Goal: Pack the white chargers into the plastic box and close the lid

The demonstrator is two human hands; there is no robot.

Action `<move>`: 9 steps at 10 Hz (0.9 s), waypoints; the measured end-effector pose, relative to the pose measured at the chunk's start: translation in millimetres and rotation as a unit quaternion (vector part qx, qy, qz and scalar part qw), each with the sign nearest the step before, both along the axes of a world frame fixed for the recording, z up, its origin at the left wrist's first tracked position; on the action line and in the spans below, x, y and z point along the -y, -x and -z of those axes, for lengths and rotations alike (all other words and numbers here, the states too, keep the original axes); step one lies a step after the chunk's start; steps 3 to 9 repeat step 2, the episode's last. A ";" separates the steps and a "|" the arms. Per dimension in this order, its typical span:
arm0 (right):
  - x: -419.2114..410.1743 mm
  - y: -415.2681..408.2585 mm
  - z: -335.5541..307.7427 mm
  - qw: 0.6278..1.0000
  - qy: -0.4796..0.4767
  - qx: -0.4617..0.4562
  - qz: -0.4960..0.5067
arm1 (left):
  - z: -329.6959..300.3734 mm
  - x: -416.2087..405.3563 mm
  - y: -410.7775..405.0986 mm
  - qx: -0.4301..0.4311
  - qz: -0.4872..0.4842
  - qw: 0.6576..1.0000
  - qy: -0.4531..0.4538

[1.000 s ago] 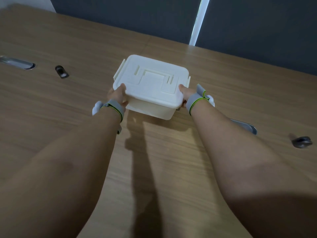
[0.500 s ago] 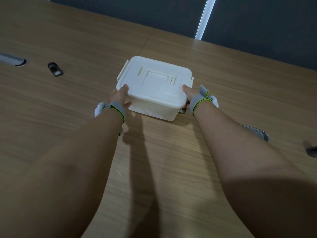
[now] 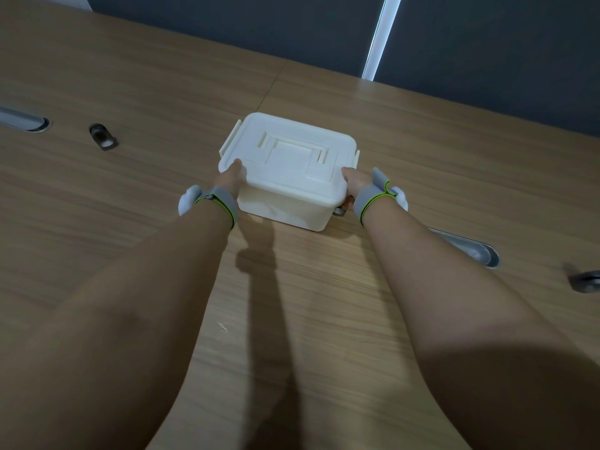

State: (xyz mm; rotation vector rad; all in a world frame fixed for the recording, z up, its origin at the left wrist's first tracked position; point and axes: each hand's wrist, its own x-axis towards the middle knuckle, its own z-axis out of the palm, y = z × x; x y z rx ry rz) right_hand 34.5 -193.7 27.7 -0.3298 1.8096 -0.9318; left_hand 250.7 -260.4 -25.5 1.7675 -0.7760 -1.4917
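A white plastic box (image 3: 285, 209) stands on the wooden table (image 3: 162, 92) in the middle of the view, with its white lid (image 3: 289, 157) lying flat on top. My left hand (image 3: 229, 181) grips the box's near left corner, thumb on the lid. At the near right corner, my right hand (image 3: 355, 185) holds the lid's edge the same way. Both wrists wear grey straps. No white chargers are visible; the box's inside is hidden by the lid.
Metal cable slots are set in the table at the far left (image 3: 24, 120) and at the right (image 3: 470, 250). A small dark fitting (image 3: 102, 136) lies left of the box, another (image 3: 584, 280) at the right edge. A dark wall runs behind the table.
The box stays between both hands with the lid on. The view has shifted a little; my hands keep their hold on the two near corners.
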 end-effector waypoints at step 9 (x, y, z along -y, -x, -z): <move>-23.0 8.5 -1.0 0.996 0.042 -0.079 0.003 | -17.9 -24.7 1.6 0.179 0.038 0.983 0.018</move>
